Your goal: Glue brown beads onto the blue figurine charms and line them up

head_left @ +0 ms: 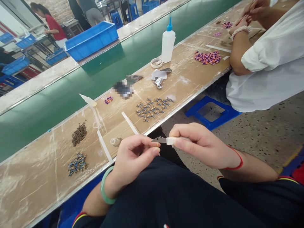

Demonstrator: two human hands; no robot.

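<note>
Right hand (204,147) pinched shut on small blade (159,139) by its taped handle; left hand (133,158) nipping a tiny bead (157,144) just under the tip. Probably light, slippery, easily dropped. Best gripped low, fingertips close.

A green conveyor belt (71,91) runs beside the brown cardboard-covered bench (35,171). Blue crates (91,39) stand behind. The glue bottle (167,41) is white, capped blue; one bead pile (207,57) mixes orange and purple.

Both hands hover over the lap, left hand (133,158) and right hand (201,144) fingertips apparently pinched, nearly touching.
</note>
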